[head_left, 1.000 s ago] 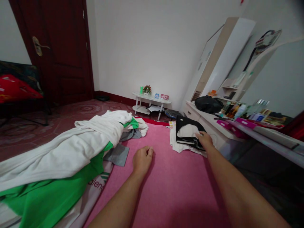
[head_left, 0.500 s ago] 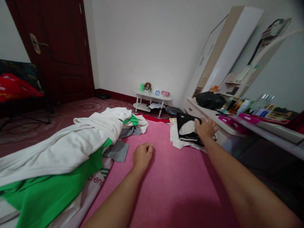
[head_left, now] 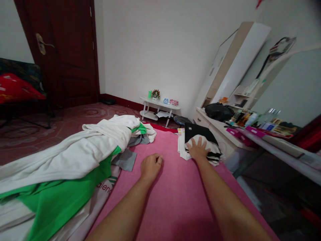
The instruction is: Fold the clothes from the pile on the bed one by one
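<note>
My right hand (head_left: 198, 149) lies flat with fingers spread on a small stack of folded clothes (head_left: 204, 138), black and white, at the far right of the pink bed cover (head_left: 173, 197). My left hand (head_left: 149, 166) rests on the pink cover near the middle, its fingers curled in with nothing visible in them. To the left lies a loose heap of clothes (head_left: 75, 157): white garments over a green one, with a grey piece (head_left: 124, 160) sticking out close to my left hand.
A white dresser (head_left: 220, 129) with a black bag (head_left: 218, 111), bottles and pink boxes stands to the right of the bed. A low white table (head_left: 160, 106) sits by the far wall. A dark red door (head_left: 62, 50) is at the back left.
My right hand slid from the right edge of the folded stack to its near left side and now presses flat on top. My left hand has stayed put.
</note>
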Tool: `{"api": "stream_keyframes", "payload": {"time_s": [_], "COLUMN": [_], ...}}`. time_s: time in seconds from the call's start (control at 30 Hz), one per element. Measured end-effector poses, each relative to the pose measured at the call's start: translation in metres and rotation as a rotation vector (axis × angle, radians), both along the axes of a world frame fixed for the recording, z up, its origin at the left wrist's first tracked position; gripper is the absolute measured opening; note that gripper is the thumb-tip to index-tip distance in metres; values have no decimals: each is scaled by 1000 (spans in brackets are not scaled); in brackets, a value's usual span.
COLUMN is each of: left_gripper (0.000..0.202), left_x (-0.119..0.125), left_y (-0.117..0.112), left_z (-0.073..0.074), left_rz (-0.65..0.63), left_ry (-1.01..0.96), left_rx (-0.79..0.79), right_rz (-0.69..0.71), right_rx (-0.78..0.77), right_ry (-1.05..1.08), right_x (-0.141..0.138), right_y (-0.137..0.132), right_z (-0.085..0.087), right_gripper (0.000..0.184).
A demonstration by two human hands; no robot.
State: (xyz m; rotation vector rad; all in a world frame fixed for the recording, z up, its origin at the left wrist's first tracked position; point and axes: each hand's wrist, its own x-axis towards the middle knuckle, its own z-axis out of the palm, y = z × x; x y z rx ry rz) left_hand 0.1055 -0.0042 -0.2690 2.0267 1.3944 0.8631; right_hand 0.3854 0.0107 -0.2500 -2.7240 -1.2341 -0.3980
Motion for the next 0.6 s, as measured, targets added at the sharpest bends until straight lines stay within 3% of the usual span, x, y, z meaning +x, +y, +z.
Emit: {"api": "stream_keyframes", "payload": {"time_s": [0.1, 0.2, 0.6], "left_gripper": [33, 32, 27], "left_x": [-1, -2, -6], "left_y": [-1, -2, -7], "left_z": [1, 2, 2], "left_rz": [-5, -19, -53], "left_ry": [2, -9, -27], "left_rx": [-7, -11, 22], "right_rz": [17, 32, -10], "right_rx": [71, 45, -69], "right_ry": [-92, -54, 205], "right_x": [-27, -46, -96], "right_y": [-19, -34, -65], "right_z": [-19, -29, -30], "right_gripper": [62, 63, 66]}}
